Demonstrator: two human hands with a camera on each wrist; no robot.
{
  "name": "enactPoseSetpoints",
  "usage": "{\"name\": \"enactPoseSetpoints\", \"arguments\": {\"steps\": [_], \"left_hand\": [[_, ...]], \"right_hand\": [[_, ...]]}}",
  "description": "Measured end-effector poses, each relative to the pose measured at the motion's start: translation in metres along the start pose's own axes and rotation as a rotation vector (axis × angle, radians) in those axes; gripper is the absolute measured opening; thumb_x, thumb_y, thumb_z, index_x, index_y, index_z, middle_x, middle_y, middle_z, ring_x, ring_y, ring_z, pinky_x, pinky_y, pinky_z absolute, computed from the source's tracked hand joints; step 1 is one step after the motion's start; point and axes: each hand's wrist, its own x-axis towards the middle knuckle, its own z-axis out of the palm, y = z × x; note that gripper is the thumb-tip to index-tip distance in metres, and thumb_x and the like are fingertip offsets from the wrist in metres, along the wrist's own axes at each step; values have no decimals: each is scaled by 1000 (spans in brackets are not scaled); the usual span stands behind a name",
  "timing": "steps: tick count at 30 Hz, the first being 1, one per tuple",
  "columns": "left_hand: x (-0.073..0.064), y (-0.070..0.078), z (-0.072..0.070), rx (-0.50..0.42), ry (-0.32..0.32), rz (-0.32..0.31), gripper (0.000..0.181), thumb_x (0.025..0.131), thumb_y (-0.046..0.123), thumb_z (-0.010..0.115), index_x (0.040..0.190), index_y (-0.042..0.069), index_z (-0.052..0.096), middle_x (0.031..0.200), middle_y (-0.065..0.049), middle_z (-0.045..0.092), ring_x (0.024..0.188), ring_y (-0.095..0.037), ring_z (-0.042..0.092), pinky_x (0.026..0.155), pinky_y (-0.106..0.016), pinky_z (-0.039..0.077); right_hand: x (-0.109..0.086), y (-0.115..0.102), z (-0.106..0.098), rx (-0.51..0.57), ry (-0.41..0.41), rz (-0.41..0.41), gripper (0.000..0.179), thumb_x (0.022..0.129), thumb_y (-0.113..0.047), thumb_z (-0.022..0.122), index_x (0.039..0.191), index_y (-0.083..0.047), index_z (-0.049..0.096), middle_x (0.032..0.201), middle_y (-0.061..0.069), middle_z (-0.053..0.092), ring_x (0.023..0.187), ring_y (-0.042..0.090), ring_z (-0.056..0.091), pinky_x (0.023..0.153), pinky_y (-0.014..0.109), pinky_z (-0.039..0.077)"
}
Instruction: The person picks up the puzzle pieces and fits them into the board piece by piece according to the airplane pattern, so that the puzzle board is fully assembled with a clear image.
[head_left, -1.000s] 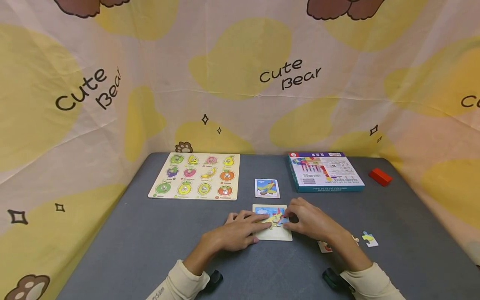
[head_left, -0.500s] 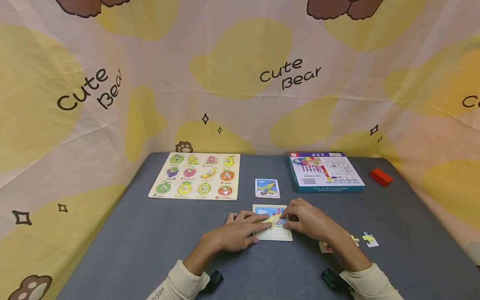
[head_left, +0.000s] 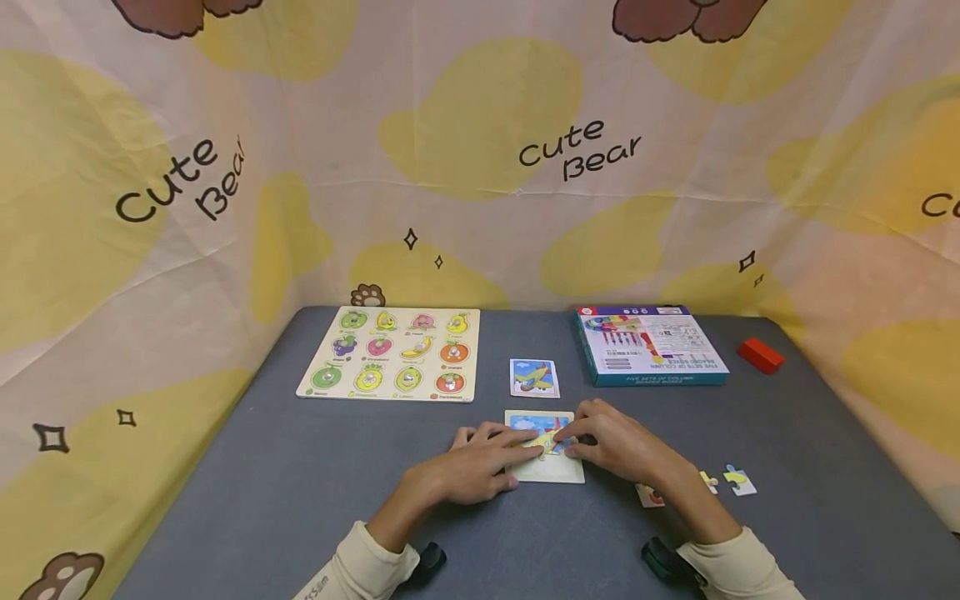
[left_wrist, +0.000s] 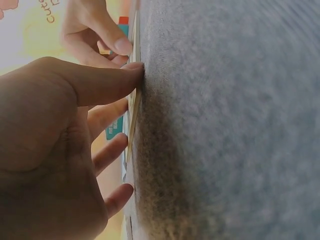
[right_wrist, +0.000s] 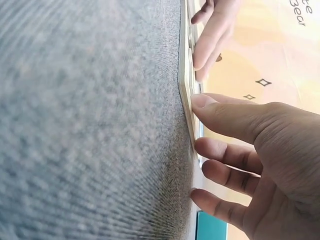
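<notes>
A small wooden puzzle board (head_left: 551, 474) with an airplane picture lies in front of me, its lower part bare. My left hand (head_left: 482, 464) rests on its left side, fingers straight across the picture. In the left wrist view that thumb (left_wrist: 112, 82) is at the board's near edge. From the right, my right hand (head_left: 621, 440) pinches a puzzle piece (head_left: 559, 447) on the board between thumb and index finger. Its other fingers are bent beside the board in the right wrist view. The fingertips partly hide the picture. Loose puzzle pieces (head_left: 740, 480) lie right of the right forearm.
Behind the board lies an airplane picture card (head_left: 534, 378). A fruit board (head_left: 390, 354) is at the back left. At the back right stand a flat teal-edged box (head_left: 660, 346) and a red block (head_left: 761, 355). Another piece (head_left: 649, 496) lies by the right forearm.
My right index finger has slid a little left over the puzzle board, while the thumb stays near the right edge. The left hand has kept its place.
</notes>
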Motion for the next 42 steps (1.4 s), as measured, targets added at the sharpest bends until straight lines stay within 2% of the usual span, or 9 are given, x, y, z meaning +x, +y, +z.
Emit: {"name": "enactPoseSetpoints", "arguments": {"steps": [6, 9, 11, 15, 23, 32, 40, 42], "left_hand": [[-4, 22, -17, 10, -32, -47, 58, 108, 34, 62, 163, 33, 44, 172, 10, 33, 150, -24, 34, 99, -50, 32], [-2, 32, -18, 27, -33, -57, 58, 107, 33, 63, 162, 31, 46, 171, 12, 35, 149, -24, 34, 104, -51, 33], [-1, 37, -19, 33, -30, -39, 57, 107, 33, 63, 162, 30, 46, 170, 13, 36, 149, -25, 34, 106, -52, 32], [3, 42, -19, 30, -49, -6, 58, 108, 33, 61, 163, 30, 45, 169, 14, 37, 150, -25, 35, 104, -52, 33], [7, 43, -18, 86, -96, -33, 61, 107, 38, 62, 164, 34, 41, 170, 20, 33, 152, -22, 34, 106, -50, 33], [7, 41, -17, 64, -93, -29, 65, 105, 39, 65, 165, 34, 40, 170, 21, 32, 152, -23, 33, 108, -52, 32], [8, 40, -14, 25, -66, -46, 65, 103, 36, 70, 163, 32, 45, 168, 22, 35, 150, -23, 34, 106, -48, 31], [7, 41, -14, 13, -58, -47, 66, 102, 35, 71, 162, 31, 45, 168, 21, 36, 151, -23, 33, 106, -48, 31]], "right_hand": [[0, -1, 1, 16, 22, 3, 18, 96, -18, 80, 113, -21, 84, 96, -6, 62, 87, 13, 51, 73, 28, 44], [0, -2, 1, 18, 23, 20, 18, 96, -18, 80, 113, -22, 84, 95, -7, 61, 87, 12, 51, 73, 28, 43], [0, -2, 0, 20, 23, 30, 19, 96, -18, 80, 114, -22, 84, 95, -7, 61, 87, 12, 51, 73, 28, 43], [0, -3, 0, 19, 21, 51, 20, 96, -19, 80, 115, -22, 83, 97, -7, 62, 88, 11, 51, 74, 29, 44], [-5, -1, -2, 17, 25, 31, 22, 98, -27, 78, 119, -21, 81, 102, -8, 65, 94, 12, 54, 79, 34, 48], [-35, 8, -20, 17, -28, 153, 35, 94, -37, 82, 126, -23, 78, 110, -8, 66, 102, 16, 55, 88, 44, 50], [-73, 24, -30, -44, -42, 120, 31, 89, -38, 85, 116, -22, 81, 108, -13, 67, 101, 13, 55, 86, 39, 51], [-80, 27, -32, -48, -55, 137, 29, 88, -37, 86, 114, -23, 82, 108, -14, 67, 101, 12, 54, 85, 37, 51]]}}
